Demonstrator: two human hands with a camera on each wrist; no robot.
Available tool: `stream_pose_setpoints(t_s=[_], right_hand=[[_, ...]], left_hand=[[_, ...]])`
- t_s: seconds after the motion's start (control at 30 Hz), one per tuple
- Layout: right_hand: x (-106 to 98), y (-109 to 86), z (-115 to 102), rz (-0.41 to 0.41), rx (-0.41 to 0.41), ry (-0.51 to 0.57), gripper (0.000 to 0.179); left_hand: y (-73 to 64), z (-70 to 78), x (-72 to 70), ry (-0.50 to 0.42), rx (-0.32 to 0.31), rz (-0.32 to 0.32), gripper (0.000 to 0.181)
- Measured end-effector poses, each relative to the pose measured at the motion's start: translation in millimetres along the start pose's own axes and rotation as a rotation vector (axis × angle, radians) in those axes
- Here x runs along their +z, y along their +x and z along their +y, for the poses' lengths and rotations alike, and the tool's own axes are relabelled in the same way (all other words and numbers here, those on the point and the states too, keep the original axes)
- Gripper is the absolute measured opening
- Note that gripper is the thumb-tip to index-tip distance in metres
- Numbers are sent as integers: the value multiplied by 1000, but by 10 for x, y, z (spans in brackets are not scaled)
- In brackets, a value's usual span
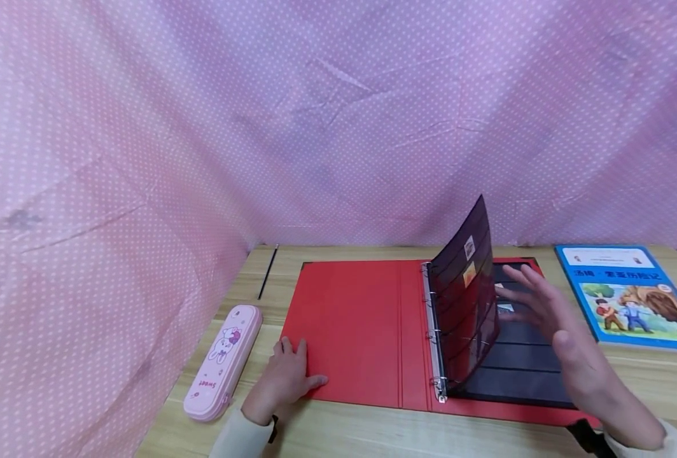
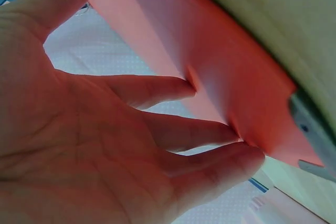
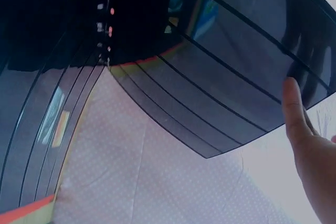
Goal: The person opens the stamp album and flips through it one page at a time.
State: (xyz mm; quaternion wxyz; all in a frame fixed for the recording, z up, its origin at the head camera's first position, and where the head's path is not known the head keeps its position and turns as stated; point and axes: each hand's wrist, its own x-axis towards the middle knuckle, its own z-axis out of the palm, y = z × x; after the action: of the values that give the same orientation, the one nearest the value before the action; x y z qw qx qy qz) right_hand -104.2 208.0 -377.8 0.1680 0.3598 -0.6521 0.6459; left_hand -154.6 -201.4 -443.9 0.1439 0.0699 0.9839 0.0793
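Observation:
A red ring binder (image 1: 350,318) lies spread on the table, with a metal ring spine (image 1: 432,331) near its middle. One dark stock page (image 1: 459,331) stands up from the rings, bearing an orange stamp (image 1: 469,275) and a whitish stamp (image 1: 469,247). More black pages (image 1: 522,366) lie flat to its right. My left hand (image 1: 287,375) rests at the cover's left front edge; in the left wrist view, its extended fingertips touch the red cover (image 2: 210,72). Fingers spread, my right hand (image 1: 573,350) is at the standing page's right side; in the right wrist view, a finger touches the glossy page (image 3: 226,72).
A pink pencil case (image 1: 223,362) lies left of the binder, and a thin black stick (image 1: 268,272) lies behind it. To the right is a blue picture-covered book (image 1: 630,296). A pink dotted cloth (image 1: 338,127) hangs behind the wooden table (image 1: 396,432).

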Motion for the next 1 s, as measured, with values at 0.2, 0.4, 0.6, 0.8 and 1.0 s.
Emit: stream_pose_setpoints(t_s=[0.2, 0.4, 0.6, 0.8, 1.0], right_hand=[[188, 29, 54, -107, 159, -201, 50], [363, -57, 181, -332, 455, -381, 46], [535, -89, 305, -497, 550, -478, 42], [670, -80, 399, -630, 503, -541, 47], [702, -70, 478, -707, 468, -617, 45]], left_hand=[[14, 95, -192, -23, 33, 83, 66], [-8, 263, -603, -190, 190, 308, 52], [-8, 367, -846, -298, 247, 303, 56], [70, 507, -670, -165, 243, 203, 65], [207, 640, -283, -2, 201, -6, 76]])
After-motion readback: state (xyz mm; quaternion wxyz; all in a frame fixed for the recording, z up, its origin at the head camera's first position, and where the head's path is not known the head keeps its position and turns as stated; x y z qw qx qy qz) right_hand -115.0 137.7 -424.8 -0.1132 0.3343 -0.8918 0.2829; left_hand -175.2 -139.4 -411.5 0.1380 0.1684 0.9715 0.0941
